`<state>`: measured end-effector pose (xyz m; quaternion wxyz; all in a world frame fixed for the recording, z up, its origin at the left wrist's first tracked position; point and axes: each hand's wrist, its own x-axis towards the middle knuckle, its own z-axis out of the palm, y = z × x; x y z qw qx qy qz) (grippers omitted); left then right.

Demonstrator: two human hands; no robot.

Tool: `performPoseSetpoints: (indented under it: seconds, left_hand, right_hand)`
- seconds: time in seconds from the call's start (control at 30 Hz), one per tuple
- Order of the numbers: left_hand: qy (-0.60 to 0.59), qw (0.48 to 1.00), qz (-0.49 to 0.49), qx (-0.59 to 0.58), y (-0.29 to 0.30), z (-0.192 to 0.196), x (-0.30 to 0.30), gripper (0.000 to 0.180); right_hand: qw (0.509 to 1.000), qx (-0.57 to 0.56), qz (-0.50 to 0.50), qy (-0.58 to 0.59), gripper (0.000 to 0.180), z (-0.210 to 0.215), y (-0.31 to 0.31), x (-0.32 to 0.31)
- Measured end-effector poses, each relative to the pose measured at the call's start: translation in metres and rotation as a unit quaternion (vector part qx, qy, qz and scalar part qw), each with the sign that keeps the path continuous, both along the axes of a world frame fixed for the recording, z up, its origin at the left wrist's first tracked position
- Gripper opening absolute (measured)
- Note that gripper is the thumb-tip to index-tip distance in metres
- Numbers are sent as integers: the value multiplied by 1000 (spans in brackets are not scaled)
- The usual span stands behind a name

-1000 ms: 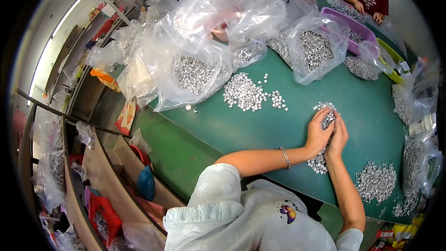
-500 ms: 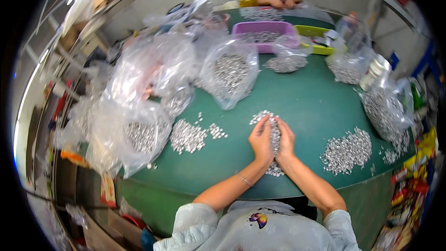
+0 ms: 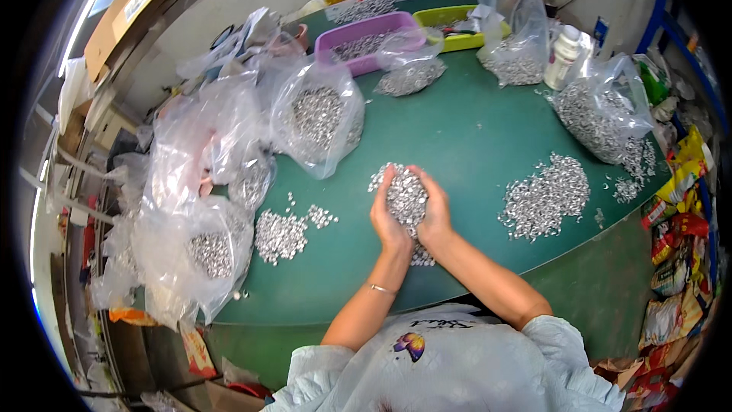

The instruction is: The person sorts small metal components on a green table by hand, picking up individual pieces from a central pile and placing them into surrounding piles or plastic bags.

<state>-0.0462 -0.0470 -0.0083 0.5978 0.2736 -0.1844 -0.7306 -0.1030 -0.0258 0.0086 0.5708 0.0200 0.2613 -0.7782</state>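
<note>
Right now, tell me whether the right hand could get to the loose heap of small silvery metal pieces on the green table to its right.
Probably yes: bare green table lies between the right hand and that heap, though both hands are cupped full of pieces.

Cupped left hand [image 3: 387,217] and right hand [image 3: 435,210] together on table [image 3: 473,130], handful of metal pieces [image 3: 406,197] between; small pile [image 3: 280,235] left, larger pile [image 3: 545,197] right, open bag [image 3: 316,122] behind-left.
</note>
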Motion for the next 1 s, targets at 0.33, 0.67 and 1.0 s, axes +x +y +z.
performPoseSetpoints:
  seconds: [0.33, 0.67, 1.0]
  left_hand:
    - [156, 983, 23, 89, 4, 2, 2, 34]
    - [80, 995, 21, 50, 14, 13, 1, 44]
    - [60, 995, 33, 66, 8, 28, -13, 41]
  right_hand:
    - [999, -47, 19, 3, 27, -6, 4, 7]
    - [998, -50, 19, -33, 35, 16, 12, 7]
    - [997, 6, -10, -81, 36, 30, 7, -5]
